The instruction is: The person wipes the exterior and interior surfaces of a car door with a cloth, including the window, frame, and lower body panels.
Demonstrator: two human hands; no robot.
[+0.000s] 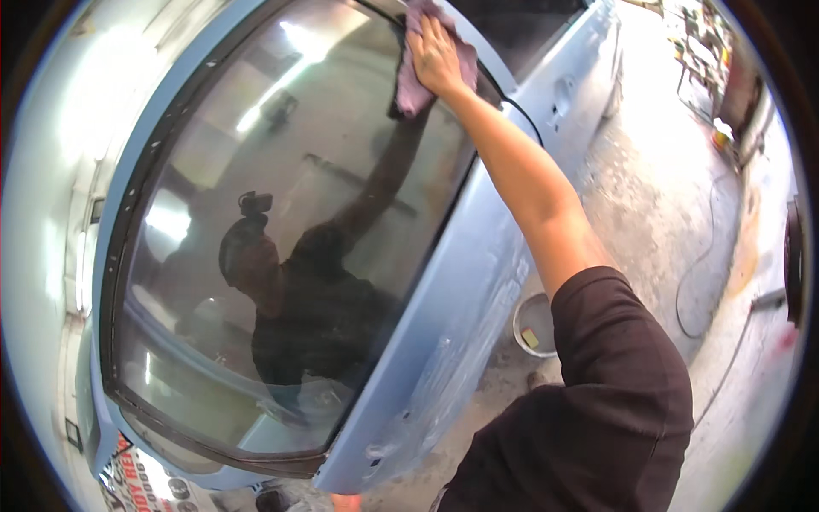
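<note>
My right hand (435, 61) presses a mauve cloth (411, 96) flat against the upper end of a dark car window (358, 147), near its black frame. My bare right arm reaches over the light blue car door (409, 320). The glass shows a reflection of a person in dark clothes with a device on the head, one arm stretched out. Smeared, whitish patches mark the door panel below the window. A small patch of skin at the bottom edge seems to be my left hand (346, 503), by the door's lower end; its fingers and anything in it are hidden.
A round bucket (517, 323) with a yellow sponge (530, 338) stands on the concrete floor (640, 198), partly behind my sleeve. Another blue car panel (569, 96) lies beyond the door. A thin cable (681, 288) curves along the floor. Clutter (704, 57) stands at the upper right.
</note>
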